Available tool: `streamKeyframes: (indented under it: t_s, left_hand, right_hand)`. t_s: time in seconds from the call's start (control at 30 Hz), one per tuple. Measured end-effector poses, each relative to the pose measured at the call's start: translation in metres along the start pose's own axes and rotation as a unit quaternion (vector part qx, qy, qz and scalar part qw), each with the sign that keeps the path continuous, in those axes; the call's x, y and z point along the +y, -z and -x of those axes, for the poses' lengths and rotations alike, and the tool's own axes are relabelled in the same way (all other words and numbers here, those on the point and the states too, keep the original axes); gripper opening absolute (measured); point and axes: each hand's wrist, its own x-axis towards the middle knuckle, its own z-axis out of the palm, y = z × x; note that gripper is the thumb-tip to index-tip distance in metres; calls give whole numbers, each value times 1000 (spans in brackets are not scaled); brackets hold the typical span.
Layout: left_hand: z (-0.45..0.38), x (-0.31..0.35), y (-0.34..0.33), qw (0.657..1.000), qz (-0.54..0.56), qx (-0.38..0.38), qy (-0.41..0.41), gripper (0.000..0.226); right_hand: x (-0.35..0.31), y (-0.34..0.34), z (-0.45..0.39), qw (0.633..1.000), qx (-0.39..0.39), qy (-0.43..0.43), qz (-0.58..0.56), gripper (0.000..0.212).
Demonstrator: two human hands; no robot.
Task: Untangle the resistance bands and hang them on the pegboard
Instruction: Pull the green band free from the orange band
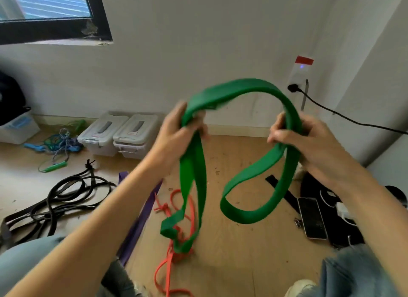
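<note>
I hold a wide green resistance band (238, 91) up in front of me with both hands. My left hand (176, 133) grips it at the left, where two strands hang down and twist near the floor. My right hand (309, 142) grips it at the right, below which a loop curls down and back up. The band arches between the two hands. On the floor beneath lie a thin orange band (167, 259) with a knot in it and a flat purple band (141, 221). A tangle of black bands (55, 199) lies at the left. No pegboard is in view.
Two grey lidded storage boxes (119, 135) stand against the wall, with a heap of blue and green ropes (59, 142) to their left. A phone (311, 217) and black items lie at the right. A black cable (344, 115) runs from a wall socket. My knees frame the bottom.
</note>
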Motion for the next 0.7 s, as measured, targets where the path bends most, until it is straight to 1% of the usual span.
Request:
streamKeyframes:
  t_s: [0.03, 0.07, 0.1, 0.13, 0.17, 0.2, 0.23, 0.3, 0.4, 0.43, 0.5, 0.57, 0.63, 0.7]
  left_hand:
    - [-5, 11, 2, 999, 16, 12, -45, 15]
    - [-5, 16, -1, 998, -7, 20, -57, 20]
    - [-2, 18, -7, 997, -61, 22, -42, 24]
    - [1, 16, -14, 990, -142, 8, -24, 22]
    - [4, 13, -20, 974, -223, -12, -17, 19]
    - [6, 11, -26, 960, -280, -21, -21, 19]
    - [7, 10, -31, 953, -300, -30, -31, 22]
    - [7, 13, -35, 951, -299, -66, -39, 29]
    - [10, 13, -40, 932, -339, -120, -40, 36]
    - [12, 13, -43, 930, -343, -126, -38, 37]
    - [15, 12, -48, 929, -348, -123, -37, 39]
    - [15, 10, -47, 923, -366, -113, -39, 39]
    - [16, 6, -43, 923, -371, -94, -43, 30]
    - [18, -1, -41, 926, -366, -82, -48, 21]
  right_hand:
    - [3, -1, 1, 997, -37, -37, 61, 28]
    - [7, -4, 4, 992, -63, -64, 91, 42]
    - [10, -10, 7, 990, -76, -74, 90, 52]
    - [13, -17, 9, 991, -92, -68, 72, 57]
    - [15, -22, 10, 991, -108, -57, 52, 57]
    - [17, -27, 11, 991, -118, -49, 38, 56]
    - [20, -31, 12, 992, -115, -47, 36, 55]
    - [26, -37, 11, 993, -89, -50, 63, 56]
    - [29, -49, 7, 989, -56, -48, 131, 58]
    - [31, -51, 5, 986, -54, -46, 148, 57]
    - [33, -55, 2, 978, -61, -40, 197, 49]
    - [33, -57, -1, 969, -57, -43, 235, 33]
    - [28, -53, -2, 969, -47, -38, 241, 23]
    - [21, -46, -4, 967, -44, -12, 251, 19]
